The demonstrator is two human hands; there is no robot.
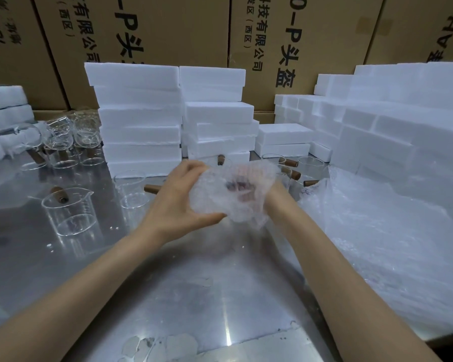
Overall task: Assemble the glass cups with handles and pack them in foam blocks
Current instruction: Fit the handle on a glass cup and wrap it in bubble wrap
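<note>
Far left, low stack of white foam slabs (4, 111) at the table edge; beside it a cluster of clear glass cups with brown wooden handles (63, 142), standing upright, handles mostly angled down toward the viewer. Nearer, one clear glass spouted measuring cup (68, 211) upright on the shiny metal tabletop (194, 296), spout pointing right, its brown handle out the back-left. Another clear cup (131, 189) stands by the base of the tall stack of white rectangular foam blocks (139, 121), its wooden handle lying level, pointing right. Centre, above the table: left hand (178, 197) curls around the left side of a crumpled bundle of clear bubble wrap (236, 192), thumb under, fingers over the top. Something dark shows dimly through the wrap; its shape and long axis cannot be told. Right hand (272, 194) is buried behind and inside the wrap, only the wrist clear; grip cannot be told. Behind the bundle, a second, shorter foam stack (217, 113), then more glass cups with wooden handles (301, 168), handles pointing various ways. Two loose foam blocks (283, 139) behind those. Right side: a heaped wall of white foam blocks (390, 121), and a spread sheet of clear bubble wrap (377, 231) over the table's right part. Background: brown cardboard cartons (168, 30) with black printed characters, stacked as a wall.
</note>
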